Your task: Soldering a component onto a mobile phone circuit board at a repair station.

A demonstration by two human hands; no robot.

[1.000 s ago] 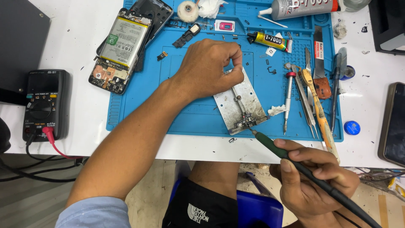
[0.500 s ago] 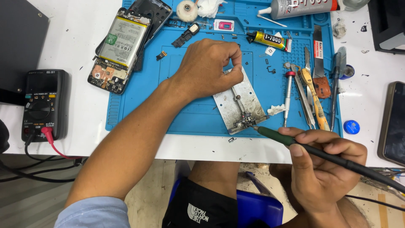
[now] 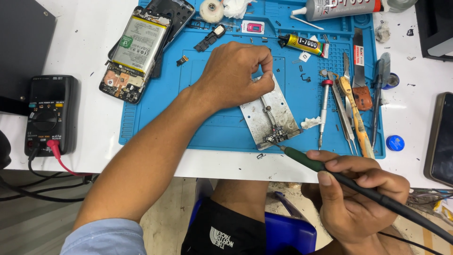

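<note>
My left hand (image 3: 238, 71) rests curled on the far end of a grey metal board holder (image 3: 269, 115) lying on the blue work mat (image 3: 212, 127). A small circuit part (image 3: 276, 138) is clamped at the holder's near edge. My right hand (image 3: 361, 193) grips a soldering iron (image 3: 306, 160) with a green collar and black handle; its tip touches the clamped part. Whether the left fingers pinch anything is hidden.
An opened phone with its battery showing (image 3: 137, 47) lies at the mat's far left. A black multimeter (image 3: 47, 113) with a red lead sits left of it. Glue tubes (image 3: 304, 45), a screwdriver (image 3: 323, 108), tweezers (image 3: 344, 118) and a blade lie at right. Another phone (image 3: 441, 137) is at far right.
My right hand has swung the soldering iron so the tip sits at the clamped part on the holder's near edge. My left hand has stayed on the holder.
</note>
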